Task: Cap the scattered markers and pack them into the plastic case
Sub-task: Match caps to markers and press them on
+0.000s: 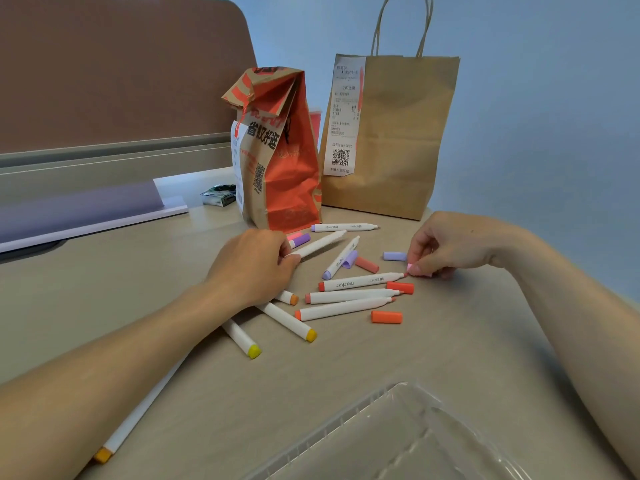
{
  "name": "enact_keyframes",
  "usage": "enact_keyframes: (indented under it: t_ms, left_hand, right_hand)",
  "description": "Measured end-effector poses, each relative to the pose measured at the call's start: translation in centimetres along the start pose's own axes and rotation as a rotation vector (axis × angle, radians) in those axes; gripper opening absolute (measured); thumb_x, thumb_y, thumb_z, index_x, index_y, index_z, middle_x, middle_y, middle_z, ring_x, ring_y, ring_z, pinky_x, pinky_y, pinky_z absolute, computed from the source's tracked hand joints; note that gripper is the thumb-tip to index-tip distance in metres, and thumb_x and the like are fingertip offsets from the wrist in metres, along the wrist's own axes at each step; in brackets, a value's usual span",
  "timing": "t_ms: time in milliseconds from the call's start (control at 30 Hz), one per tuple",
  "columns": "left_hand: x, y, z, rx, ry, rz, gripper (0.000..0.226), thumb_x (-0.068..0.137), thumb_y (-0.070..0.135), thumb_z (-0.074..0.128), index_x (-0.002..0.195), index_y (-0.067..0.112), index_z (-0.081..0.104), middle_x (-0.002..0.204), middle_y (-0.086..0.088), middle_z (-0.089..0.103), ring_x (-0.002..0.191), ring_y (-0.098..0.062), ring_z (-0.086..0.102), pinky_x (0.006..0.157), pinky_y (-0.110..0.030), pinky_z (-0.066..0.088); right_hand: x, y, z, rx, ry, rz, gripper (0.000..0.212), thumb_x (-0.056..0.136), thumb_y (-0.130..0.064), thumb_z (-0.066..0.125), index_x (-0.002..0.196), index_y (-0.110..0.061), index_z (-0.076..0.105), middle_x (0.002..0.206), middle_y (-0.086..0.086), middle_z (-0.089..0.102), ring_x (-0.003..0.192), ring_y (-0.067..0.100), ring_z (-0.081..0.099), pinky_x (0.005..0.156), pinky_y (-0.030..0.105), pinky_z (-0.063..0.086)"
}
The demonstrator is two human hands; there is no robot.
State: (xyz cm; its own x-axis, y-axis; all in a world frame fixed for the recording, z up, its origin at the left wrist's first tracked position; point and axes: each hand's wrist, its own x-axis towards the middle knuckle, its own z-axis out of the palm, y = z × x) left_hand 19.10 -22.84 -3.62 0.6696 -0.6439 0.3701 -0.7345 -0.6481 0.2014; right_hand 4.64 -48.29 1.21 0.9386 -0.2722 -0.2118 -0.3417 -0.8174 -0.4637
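Note:
Several white markers lie scattered on the beige table (433, 344), most uncapped, with loose caps among them: two orange caps (387, 317) (400, 287), a salmon cap (367, 264) and a lilac cap (394, 256). My left hand (254, 268) pinches the end of a white marker (320, 243) that points toward the far right. My right hand (446, 245) pinches a small pink cap (412, 269) just beyond the tip of a red-ended marker (360, 281). The clear plastic case (381, 441) lies open at the near edge, with no markers visible inside.
An orange printed paper bag (280, 150) and a brown handled bag (391, 133) stand just behind the markers. A purple-and-white flat object (86, 216) lies at the far left. One orange-ended marker (117, 441) rests under my left forearm.

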Motion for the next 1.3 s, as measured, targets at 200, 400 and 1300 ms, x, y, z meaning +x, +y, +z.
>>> enact_keyframes:
  t_ms: [200, 400, 1300]
  left_hand:
    - [-0.2, -0.1, -0.2, -0.143, 0.126, 0.044, 0.011, 0.091, 0.034, 0.065, 0.088, 0.023, 0.066, 0.082, 0.006, 0.067, 0.075, -0.012, 0.057, 0.071, -0.032, 0.048]
    - [-0.1, 0.0, -0.6, -0.305, 0.274, 0.117, 0.008, 0.086, 0.029, 0.073, 0.090, 0.023, 0.074, 0.073, 0.017, 0.062, 0.066, 0.000, 0.057, 0.060, -0.009, 0.039]
    - [-0.7, 0.2, -1.2, -0.528, 0.464, 0.179, 0.010, 0.085, 0.020, 0.075, 0.093, 0.024, 0.071, 0.078, 0.024, 0.060, 0.074, -0.002, 0.056, 0.061, -0.021, 0.047]
  right_hand:
    - [0.2, 0.2, -0.1, 0.073, 0.140, -0.073, 0.005, 0.089, -0.018, 0.070, 0.086, -0.019, 0.073, 0.079, 0.002, 0.074, 0.070, 0.012, 0.062, 0.068, 0.029, 0.051]
    - [0.7, -0.6, 0.6, 0.373, 0.388, -0.212, 0.013, 0.095, -0.017, 0.064, 0.102, -0.024, 0.072, 0.080, -0.005, 0.073, 0.072, 0.002, 0.062, 0.064, 0.019, 0.047]
    - [0.9, -2.1, 1.9, 1.197, 0.354, -0.232, 0.009, 0.082, 0.007, 0.069, 0.089, 0.001, 0.067, 0.092, 0.018, 0.072, 0.095, 0.031, 0.073, 0.083, 0.033, 0.059]
